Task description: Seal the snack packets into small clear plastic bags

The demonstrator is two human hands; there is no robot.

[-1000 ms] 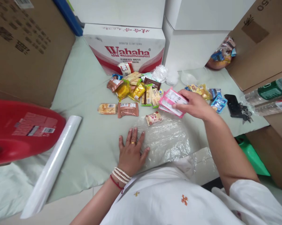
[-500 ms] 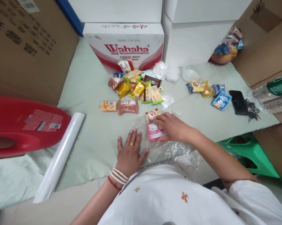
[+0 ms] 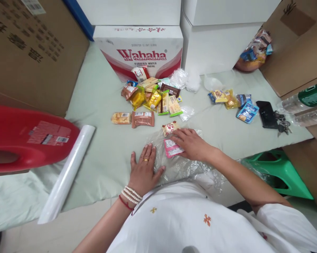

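My left hand (image 3: 144, 170) lies flat on the cloth, its fingers stretched out and its edge on a clear plastic sheet or bag (image 3: 179, 168). On that plastic is a pink snack packet (image 3: 172, 150) with white label panels. My right hand (image 3: 191, 143) covers its right side, fingers over the top and thumb at the lower edge. A small cream snack packet with red print (image 3: 170, 128) touches the pink packet's far end, close to my right fingertips. A brown snack packet (image 3: 143, 119) and a bread-like packet (image 3: 121, 118) sit farther off, left of centre.
Several wrapped snacks (image 3: 153, 96) are heaped before a Wahaha carton (image 3: 139, 45). To the right lie more snacks (image 3: 224, 98), a black phone (image 3: 267, 115) and keys (image 3: 283, 123). A white roll (image 3: 68, 172) and a red jug (image 3: 37, 137) are on the left; a green stool (image 3: 282, 175) stands lower right.
Both hands stay in nearly the same places. The view shifts slightly, and my right hand and the pink packet sit turned a little differently on the plastic.
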